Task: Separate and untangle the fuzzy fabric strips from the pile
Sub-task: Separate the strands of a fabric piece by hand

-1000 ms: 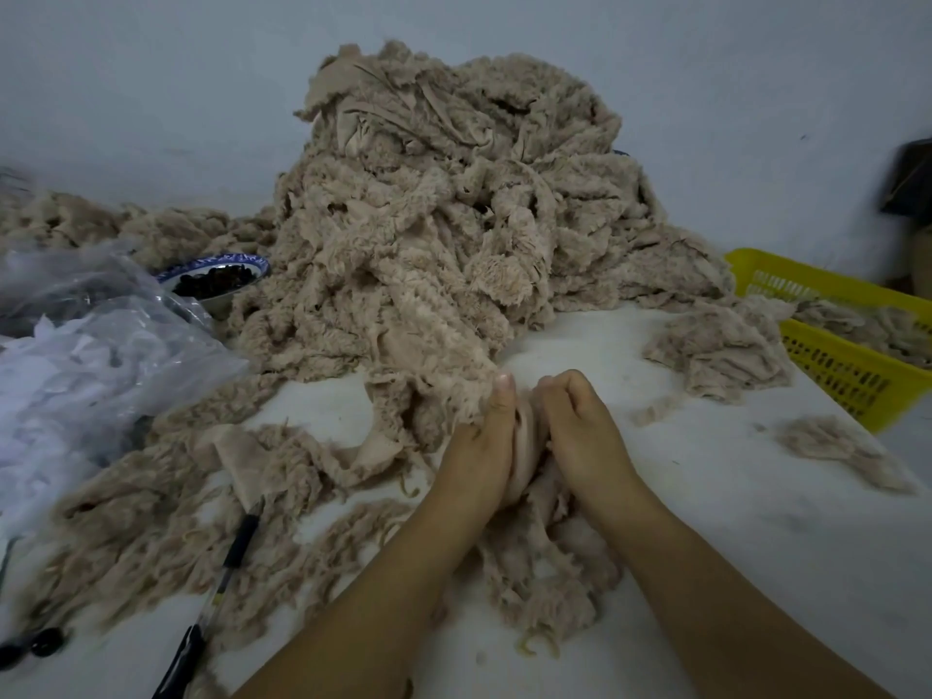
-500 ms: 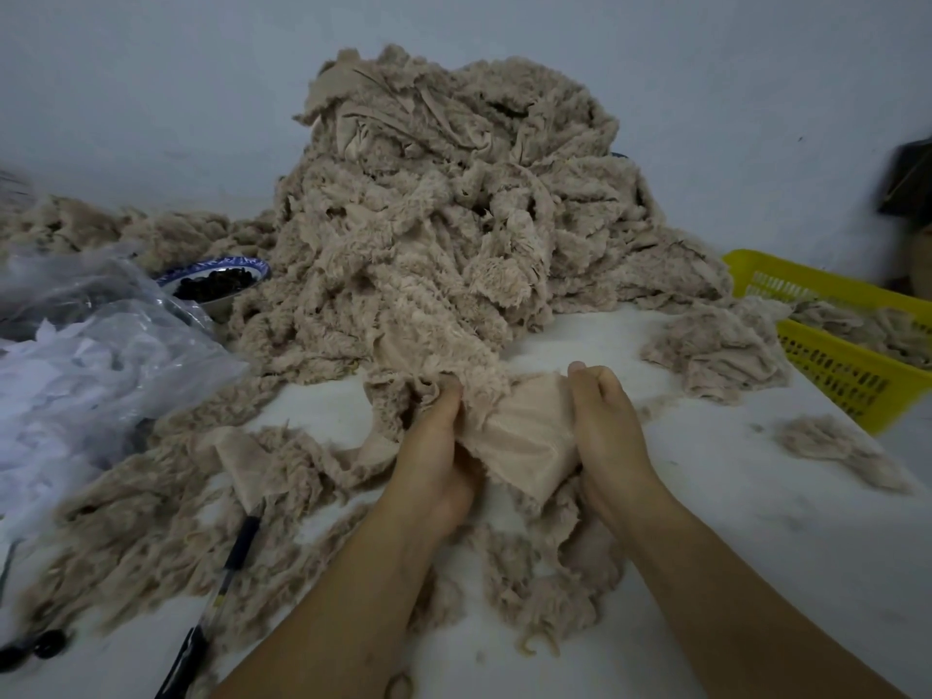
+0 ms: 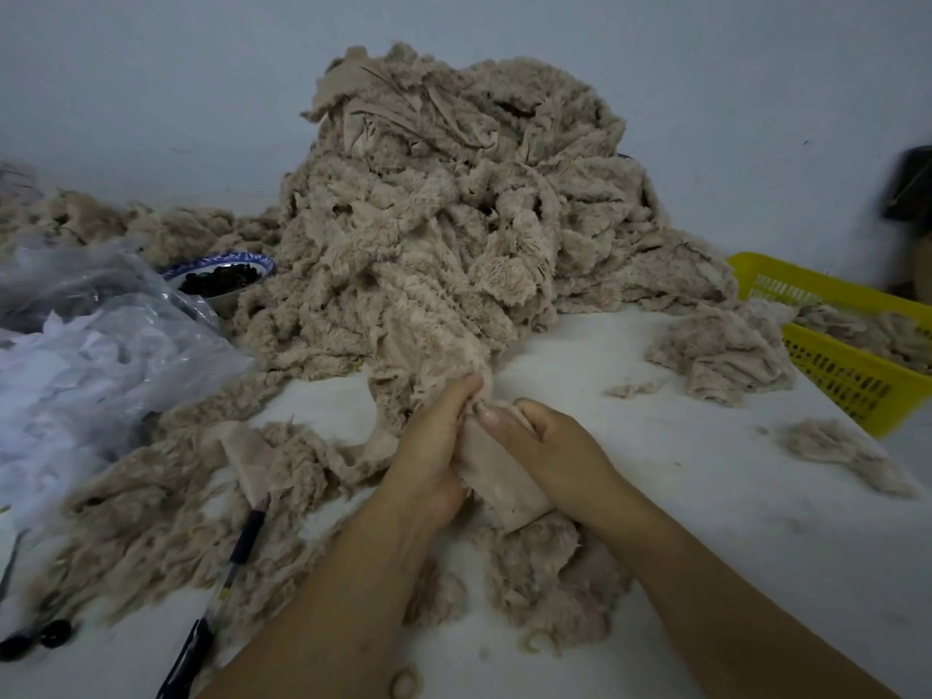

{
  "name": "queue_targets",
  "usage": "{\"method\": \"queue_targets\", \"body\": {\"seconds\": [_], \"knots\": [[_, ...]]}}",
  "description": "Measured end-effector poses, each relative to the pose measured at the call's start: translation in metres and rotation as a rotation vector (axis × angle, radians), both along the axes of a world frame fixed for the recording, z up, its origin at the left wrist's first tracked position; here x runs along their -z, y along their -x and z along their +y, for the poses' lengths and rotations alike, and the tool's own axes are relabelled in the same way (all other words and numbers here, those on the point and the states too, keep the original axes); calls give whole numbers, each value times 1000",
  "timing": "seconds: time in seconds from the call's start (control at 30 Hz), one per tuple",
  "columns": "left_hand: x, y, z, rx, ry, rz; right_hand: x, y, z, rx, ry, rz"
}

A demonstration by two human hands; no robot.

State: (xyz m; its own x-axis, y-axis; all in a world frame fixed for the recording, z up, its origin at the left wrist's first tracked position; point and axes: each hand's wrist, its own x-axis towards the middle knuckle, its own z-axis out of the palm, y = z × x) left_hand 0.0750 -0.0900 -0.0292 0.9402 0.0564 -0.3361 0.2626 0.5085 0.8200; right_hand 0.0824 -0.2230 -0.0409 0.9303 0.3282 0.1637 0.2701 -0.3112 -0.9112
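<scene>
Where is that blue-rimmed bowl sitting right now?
In the head view, the blue-rimmed bowl sits far back on the left. It is tucked between the clear plastic bag and the left foot of the big fuzzy fabric pile.

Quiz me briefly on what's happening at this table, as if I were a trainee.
1. True or false: the left hand and the right hand both grip the same beige fuzzy fabric strip.
2. Where is the yellow plastic basket? A: at the white table's right edge. B: in the table's middle. C: at its left edge.
3. Fill in: at the left foot of the tall beige pile of fuzzy fabric stands a blue-rimmed round ___ holding dark pieces.

Key: 1 true; 2 A; 3 bowl.
</scene>
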Motion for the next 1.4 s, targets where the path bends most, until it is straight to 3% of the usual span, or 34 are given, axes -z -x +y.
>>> {"method": "queue_targets", "body": {"seconds": [0.07,0.17,0.23,0.3,0.37,0.47,0.53,0.6,0.7,0.83,0.93,0.97,1.07,1.13,1.27,1.4], "knots": [[1,-3,5,-121,53,56,1,3,2,-69,21,-55],[-1,-12,29,-280,400,-3,-2,8,-1,-128,-73,-81],[-1,-15,37,-303,589,-69,-8,8,-4,-11,-158,-36],[3,-15,33,-292,648,-117,-10,3,-5,172,-224,41],[7,-15,29,-271,676,-140,-8,-6,-10,313,-387,167],[7,-18,44,-276,720,-173,-13,-24,-34,485,-818,318],[2,-16,47,-278,643,-205,-17,-31,-46,536,-904,317],[-1,-11,32,-115,497,-209,-14,-32,-43,508,-874,337],[1,2,0,184,3,-192,-10,-30,-31,376,-896,359],[9,12,-14,402,-746,-375,-14,-27,-31,313,-928,356],[13,12,-12,402,-880,-369,-16,-31,-41,385,-1016,370],[10,11,-9,380,-791,-320,-17,-34,-45,414,-1066,361],[-1,8,1,315,-123,-146,-14,-37,-55,490,-1165,321],[-3,8,9,333,187,-100,-10,-38,-56,526,-1153,322],[-8,11,20,399,510,-147,-10,-35,-53,567,-1121,305],[-7,6,27,223,713,-148,-10,-35,-54,589,-1128,288]]}}
